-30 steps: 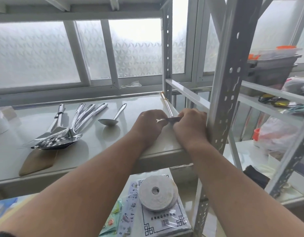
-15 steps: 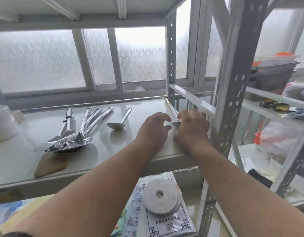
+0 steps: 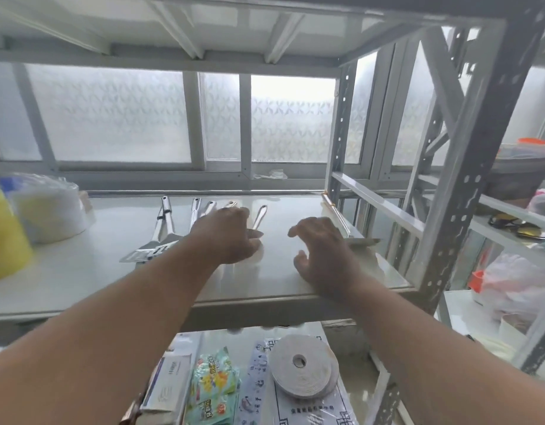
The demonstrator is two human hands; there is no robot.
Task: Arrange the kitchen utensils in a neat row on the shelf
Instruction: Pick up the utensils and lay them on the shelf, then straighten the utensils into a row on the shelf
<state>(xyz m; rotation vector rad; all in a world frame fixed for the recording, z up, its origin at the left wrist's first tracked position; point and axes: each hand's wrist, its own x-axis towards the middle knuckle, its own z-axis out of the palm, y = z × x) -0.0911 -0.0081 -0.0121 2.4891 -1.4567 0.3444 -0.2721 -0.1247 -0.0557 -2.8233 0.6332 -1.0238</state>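
Hands positioned over the shelf [image 3: 295,289] between the two utensil groups.

I am holding my left hand [image 3: 231,237] over the spoon [image 3: 259,216], fingers curled downward; whether they are gripping it I cannot tell, since the hand is covering the bowl. I am keeping my right hand [image 3: 323,250] spread and empty, just beside the turner [image 3: 341,219] lying alone at the right edge. The piled utensils [image 3: 163,228] are overlapping at left, their heads partly hidden by my forearm.

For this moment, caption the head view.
Both hands, left and right, hover open over shelf beside steel utensils.
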